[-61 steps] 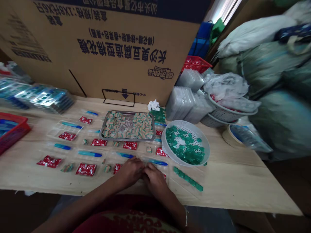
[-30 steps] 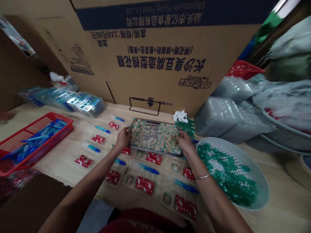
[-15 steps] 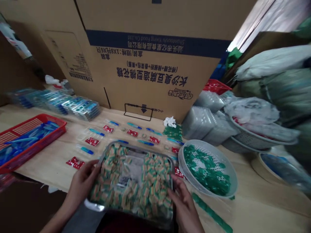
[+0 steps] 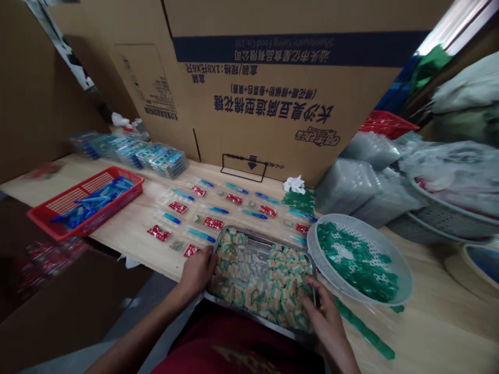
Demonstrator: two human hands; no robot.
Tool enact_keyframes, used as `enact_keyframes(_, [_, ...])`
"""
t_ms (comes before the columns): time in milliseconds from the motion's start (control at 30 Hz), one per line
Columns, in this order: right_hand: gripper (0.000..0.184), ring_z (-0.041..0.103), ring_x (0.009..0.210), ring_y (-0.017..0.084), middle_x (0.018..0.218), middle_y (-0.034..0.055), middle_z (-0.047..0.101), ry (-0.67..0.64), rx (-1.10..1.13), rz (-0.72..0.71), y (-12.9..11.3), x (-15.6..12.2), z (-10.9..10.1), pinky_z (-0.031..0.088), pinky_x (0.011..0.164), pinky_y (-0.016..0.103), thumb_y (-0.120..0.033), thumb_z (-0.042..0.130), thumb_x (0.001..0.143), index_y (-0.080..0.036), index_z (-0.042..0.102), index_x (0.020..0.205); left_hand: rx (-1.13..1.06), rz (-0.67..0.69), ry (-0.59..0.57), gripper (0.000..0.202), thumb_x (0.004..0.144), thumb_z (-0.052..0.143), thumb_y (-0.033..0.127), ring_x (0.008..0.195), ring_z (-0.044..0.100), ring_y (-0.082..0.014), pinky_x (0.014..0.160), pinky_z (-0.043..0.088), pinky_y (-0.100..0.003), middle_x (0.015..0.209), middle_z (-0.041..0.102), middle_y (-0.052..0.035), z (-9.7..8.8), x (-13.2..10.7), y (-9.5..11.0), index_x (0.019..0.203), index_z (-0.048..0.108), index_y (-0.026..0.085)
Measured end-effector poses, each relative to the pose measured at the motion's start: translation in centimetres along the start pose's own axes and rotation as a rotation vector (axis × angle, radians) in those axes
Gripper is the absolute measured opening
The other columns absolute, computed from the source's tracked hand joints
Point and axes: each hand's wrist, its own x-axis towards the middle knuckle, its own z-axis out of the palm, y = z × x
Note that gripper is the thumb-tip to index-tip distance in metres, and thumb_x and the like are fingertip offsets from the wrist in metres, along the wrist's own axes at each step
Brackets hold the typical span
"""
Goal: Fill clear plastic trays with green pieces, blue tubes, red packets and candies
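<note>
A shallow metal tray (image 4: 260, 257) is held at the table's near edge, just above my lap. Striped green-and-tan candy cubes (image 4: 287, 278) fill much of it, leaving part of the bottom bare near the far middle. My left hand (image 4: 198, 271) is closed on the tray's left rim. On the opposite side my right hand (image 4: 323, 307) grips the right rim, its fingers reaching over the edge beside the cubes. Beyond the tray, rows of clear packs hold blue pens (image 4: 200, 235) and red packets (image 4: 213, 223), some with small cubes.
A white perforated basket (image 4: 405, 270) of green packets stands right of the tray. At left is a red basket (image 4: 42, 221) of blue pens. Stacked clear trays (image 4: 346, 187) and blue packs (image 4: 167, 161) line the back, before a large cardboard box (image 4: 273, 104).
My view has turned left and shows more of the lap and the left basket. Both hands keep hold of the tray, which now appears farther right in view.
</note>
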Motion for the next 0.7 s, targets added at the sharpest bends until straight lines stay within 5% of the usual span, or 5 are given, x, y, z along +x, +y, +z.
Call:
enact_keyframes(167, [0.028, 0.044, 0.110, 0.034, 0.109, 0.0163, 0.056, 0.023, -0.453, -0.319, -2.6, 0.4, 0.1, 0.035, 0.091, 0.052, -0.037, 0.049, 0.077, -0.018, 0.063, 0.091, 0.063, 0.048, 0.031, 0.024, 0.089, 0.038, 0.030, 0.082, 0.062, -0.0215, 0.066, 0.042, -0.028, 0.087, 0.065, -0.0082, -0.1, -0.5, -0.3, 0.096, 0.057, 0.018])
enact_keyframes(267, [0.021, 0.054, 0.088, 0.026, 0.088, 0.0091, 0.062, -0.188, -0.487, -0.461, -5.6, 1.5, 1.9, 0.042, 0.081, 0.042, -0.025, 0.043, 0.083, -0.022, 0.064, 0.083, 0.042, 0.179, 0.128, 0.024, 0.090, 0.038, 0.026, 0.086, 0.057, -0.0208, 0.072, 0.042, -0.029, 0.089, 0.062, -0.0079, -0.4, -0.8, 0.0, 0.091, 0.061, 0.018])
enact_keyframes(367, [0.025, 0.056, 0.079, 0.021, 0.080, 0.0050, 0.062, -0.392, -0.481, -0.553, -8.3, 3.1, 5.0, 0.044, 0.074, 0.034, -0.019, 0.040, 0.086, -0.022, 0.064, 0.081, 0.035, 0.356, 0.088, 0.024, 0.089, 0.040, 0.020, 0.084, 0.053, -0.0213, 0.077, 0.041, -0.032, 0.085, 0.060, -0.0079, -0.4, -0.6, 0.8, 0.082, 0.063, 0.018])
enact_keyframes(533, [0.018, 0.057, 0.080, 0.020, 0.085, 0.0061, 0.060, -0.429, -0.599, -0.589, -10.1, 5.0, 9.2, 0.042, 0.067, 0.029, -0.013, 0.048, 0.081, -0.021, 0.063, 0.084, 0.061, 0.374, 0.028, 0.016, 0.084, 0.046, 0.017, 0.085, 0.050, -0.0234, 0.077, 0.041, -0.035, 0.086, 0.059, -0.0095, -0.1, 0.5, 1.6, 0.084, 0.062, 0.017])
enact_keyframes(700, [0.013, 0.056, 0.071, 0.017, 0.075, 0.0023, 0.058, -0.446, -0.414, -0.535, -9.4, 5.3, 9.1, 0.041, 0.063, 0.027, -0.011, 0.047, 0.077, -0.020, 0.056, 0.074, -0.084, 0.402, 0.026, 0.018, 0.083, 0.046, 0.014, 0.080, 0.052, -0.0202, 0.075, 0.042, -0.032, 0.080, 0.059, -0.0075, 0.1, 0.5, 1.1, 0.072, 0.060, 0.017])
